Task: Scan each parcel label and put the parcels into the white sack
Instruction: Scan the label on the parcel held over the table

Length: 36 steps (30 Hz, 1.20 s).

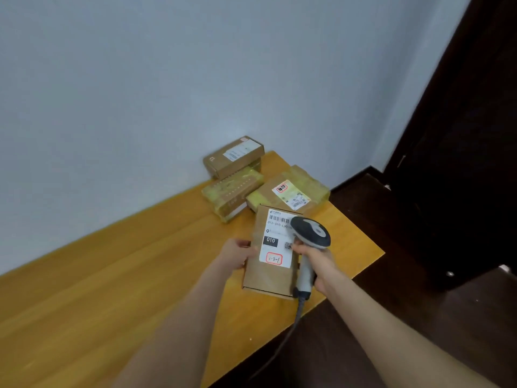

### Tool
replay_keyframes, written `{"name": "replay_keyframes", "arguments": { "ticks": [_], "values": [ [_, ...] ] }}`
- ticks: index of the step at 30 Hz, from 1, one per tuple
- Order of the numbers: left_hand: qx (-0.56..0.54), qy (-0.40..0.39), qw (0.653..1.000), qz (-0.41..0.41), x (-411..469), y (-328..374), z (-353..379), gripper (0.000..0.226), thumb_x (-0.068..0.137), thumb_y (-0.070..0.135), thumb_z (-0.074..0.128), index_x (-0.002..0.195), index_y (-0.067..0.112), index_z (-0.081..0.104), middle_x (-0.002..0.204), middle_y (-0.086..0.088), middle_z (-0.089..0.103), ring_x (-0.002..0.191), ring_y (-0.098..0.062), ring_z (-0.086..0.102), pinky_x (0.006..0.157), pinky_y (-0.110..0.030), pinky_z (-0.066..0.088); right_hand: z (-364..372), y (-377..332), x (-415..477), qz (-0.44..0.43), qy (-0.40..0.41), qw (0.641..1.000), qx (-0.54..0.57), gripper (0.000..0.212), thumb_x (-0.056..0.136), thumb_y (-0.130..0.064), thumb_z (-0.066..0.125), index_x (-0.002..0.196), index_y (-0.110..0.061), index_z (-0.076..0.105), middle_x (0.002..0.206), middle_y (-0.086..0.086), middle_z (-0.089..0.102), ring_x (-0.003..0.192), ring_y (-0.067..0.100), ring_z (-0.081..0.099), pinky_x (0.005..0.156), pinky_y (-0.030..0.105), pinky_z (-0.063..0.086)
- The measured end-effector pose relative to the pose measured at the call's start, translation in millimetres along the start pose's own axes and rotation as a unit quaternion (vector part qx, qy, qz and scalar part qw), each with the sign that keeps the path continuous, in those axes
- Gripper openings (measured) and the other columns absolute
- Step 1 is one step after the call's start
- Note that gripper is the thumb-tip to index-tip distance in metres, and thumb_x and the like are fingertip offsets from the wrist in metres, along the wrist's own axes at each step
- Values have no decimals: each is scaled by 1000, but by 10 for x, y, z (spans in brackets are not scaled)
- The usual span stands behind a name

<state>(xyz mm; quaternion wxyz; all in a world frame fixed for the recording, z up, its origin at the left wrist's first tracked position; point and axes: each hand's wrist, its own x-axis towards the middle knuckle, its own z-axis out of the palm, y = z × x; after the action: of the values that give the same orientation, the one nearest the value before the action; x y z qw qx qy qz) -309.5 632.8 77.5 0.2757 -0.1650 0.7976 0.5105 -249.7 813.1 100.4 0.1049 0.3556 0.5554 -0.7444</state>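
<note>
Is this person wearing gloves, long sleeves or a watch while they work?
No. The left hand and the right hand wear no gloves. The left forearm and the right forearm are uncovered down to the picture's lower edge, so no sleeve shows. No watch, bracelet or ring is visible, though the picture is too blurred to rule out small items.

Wooden table (126, 275) bearing parcels (288, 193)

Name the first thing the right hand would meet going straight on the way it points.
Probably the brown parcel that the left hand holds: the right hand, gripping the scanner, points across its label. Depth is unclear; it might pass above.
</note>
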Motion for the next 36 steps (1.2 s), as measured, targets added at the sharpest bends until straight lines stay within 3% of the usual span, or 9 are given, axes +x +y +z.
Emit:
{"name": "replay_keyframes", "arguments": {
  "ticks": [5, 8, 11, 16, 22, 28, 36],
  "values": [
    [-90, 129, 987, 20, -477, -204, -516, 36, 90, 14, 63, 124, 2, 58, 108, -9, 65, 91, -21, 60, 59, -22, 47, 493, -55, -286, -50, -25, 998, -41, 16, 83, -19, 75, 92, -9, 67, 78, 5, 67, 76, 23, 65, 73, 38, 56],
    [-120, 180, 976, 28, -720, -390, -824, 39, 91, 13, 63, 128, 2, 56, 114, -9, 65, 94, -22, 59, 66, -28, 48, 830, -15, -549, -53, -75, 994, -51, 16, 87, -16, 70, 76, -6, 64, 63, 12, 64, 50, 19, 56, 51, 27, 48],
    [-141, 214, 966, 30, -960, -572, -1117, 38, 92, 9, 60, 129, 0, 54, 108, -8, 62, 93, -22, 57, 64, -26, 48, 1155, 128, -846, -71, -131, 983, -106, 14, 86, -16, 69, 79, -4, 66, 57, 10, 61, 45, 17, 52, 47, 27, 44],
    [-155, 249, 956, 26, -1137, -919, -1598, 42, 92, 10, 61, 132, 0, 50, 124, -14, 60, 98, -23, 57, 75, -30, 46, 1637, 382, -1227, -114, -186, 961, -172, 11, 87, -14, 66, 82, -5, 67, 49, 3, 61, 47, 16, 53, 52, 29, 46],
    [-154, 272, 949, 33, -1178, -1223, -2114, 42, 91, 10, 62, 131, -1, 52, 127, -15, 59, 107, -23, 56, 88, -31, 45, 2198, 642, -1527, -129, -207, 946, -212, 11, 85, -16, 67, 85, -5, 68, 53, 6, 64, 48, 17, 55, 56, 30, 46],
    [-162, 279, 946, 27, -1117, -1448, -2470, 44, 91, 10, 62, 132, -1, 51, 127, -14, 59, 106, -22, 55, 86, -30, 44, 2593, 730, -1661, -111, -197, 948, -225, 9, 82, -9, 63, 78, -2, 66, 49, 6, 59, 43, 17, 49, 50, 28, 43],
    [-166, 294, 941, 19, -1065, -1630, -2763, 46, 90, 13, 65, 132, 2, 52, 127, -11, 60, 113, -26, 57, 96, -37, 46, 2903, 785, -1740, -87, -196, 954, -211, 9, 82, -6, 62, 75, -1, 64, 52, 9, 57, 44, 19, 47, 48, 28, 41]
  ]
}}
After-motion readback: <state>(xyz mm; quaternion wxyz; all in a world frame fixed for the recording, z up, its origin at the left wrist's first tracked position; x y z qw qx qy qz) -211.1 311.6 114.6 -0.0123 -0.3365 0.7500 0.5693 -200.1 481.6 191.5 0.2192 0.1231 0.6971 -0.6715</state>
